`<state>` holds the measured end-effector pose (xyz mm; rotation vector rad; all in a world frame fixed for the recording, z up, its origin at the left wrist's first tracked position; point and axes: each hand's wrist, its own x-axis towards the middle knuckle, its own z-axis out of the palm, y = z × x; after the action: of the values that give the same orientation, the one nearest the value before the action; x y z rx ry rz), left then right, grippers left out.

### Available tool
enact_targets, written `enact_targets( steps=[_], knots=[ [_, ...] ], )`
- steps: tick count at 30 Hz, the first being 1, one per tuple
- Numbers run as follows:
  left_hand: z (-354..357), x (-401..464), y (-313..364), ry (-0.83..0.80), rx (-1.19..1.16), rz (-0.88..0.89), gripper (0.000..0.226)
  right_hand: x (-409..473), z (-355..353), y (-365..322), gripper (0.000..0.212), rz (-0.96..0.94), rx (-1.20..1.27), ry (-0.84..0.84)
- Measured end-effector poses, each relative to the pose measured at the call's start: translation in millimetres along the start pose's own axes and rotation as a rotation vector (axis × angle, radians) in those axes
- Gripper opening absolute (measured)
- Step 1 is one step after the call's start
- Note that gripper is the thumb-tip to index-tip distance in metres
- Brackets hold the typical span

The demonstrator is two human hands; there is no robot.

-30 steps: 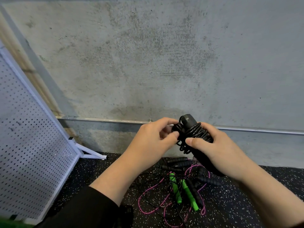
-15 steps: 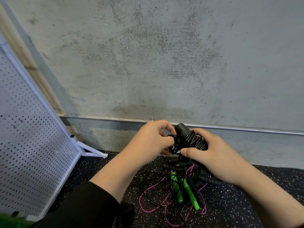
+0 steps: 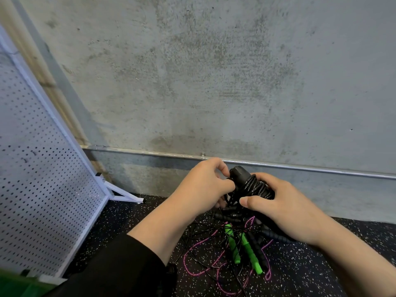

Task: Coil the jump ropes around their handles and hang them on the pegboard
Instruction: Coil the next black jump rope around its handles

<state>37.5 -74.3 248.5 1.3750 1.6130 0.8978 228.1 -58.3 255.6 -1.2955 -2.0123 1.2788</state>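
Both hands are working above the floor: right hand is clasping the coiled black rope steady while left hand is pinching its loose end, probably for tucking.

Pegboard at left of the frame, wall behind, coiled rope bundle between both hands at centre, loose rope pile on floor below them.
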Motion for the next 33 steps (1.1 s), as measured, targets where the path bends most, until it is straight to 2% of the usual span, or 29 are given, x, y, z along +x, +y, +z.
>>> enact_targets(
  steps=[4, 11, 15, 19, 26, 33],
  knots=[
    [1.3, 2.3, -2.3, 0.016, -0.012, 0.004, 0.015, 2.9, -0.8, 1.4, 0.021, 0.002, -0.014, 0.028],
    [-0.8, 1.0, 4.2, 0.147, 0.462, 0.109, 0.011, 2.4, 4.2, -2.5, 0.019, 0.067, 0.065, -0.005],
    [-2.3, 0.5, 2.7, 0.074, 0.428, 0.101, 0.01, 0.8, 3.4, -3.4, 0.018, 0.059, 0.053, 0.012],
    [-2.1, -0.2, 1.1, 0.109, 0.389, 0.116, 0.01, 1.2, 5.8, -5.3, 0.019, 0.071, 0.072, 0.031],
    [3.8, -5.7, 3.1, 0.158, 0.579, 0.292, 0.007, 1.6, 5.1, -9.9, 0.015, 0.088, 0.108, 0.037],
    [4.4, -9.3, 1.5, 0.245, 0.522, 0.572, 0.004, 3.5, -1.4, -11.7, 0.019, 0.155, 0.163, 0.022]
  ],
)
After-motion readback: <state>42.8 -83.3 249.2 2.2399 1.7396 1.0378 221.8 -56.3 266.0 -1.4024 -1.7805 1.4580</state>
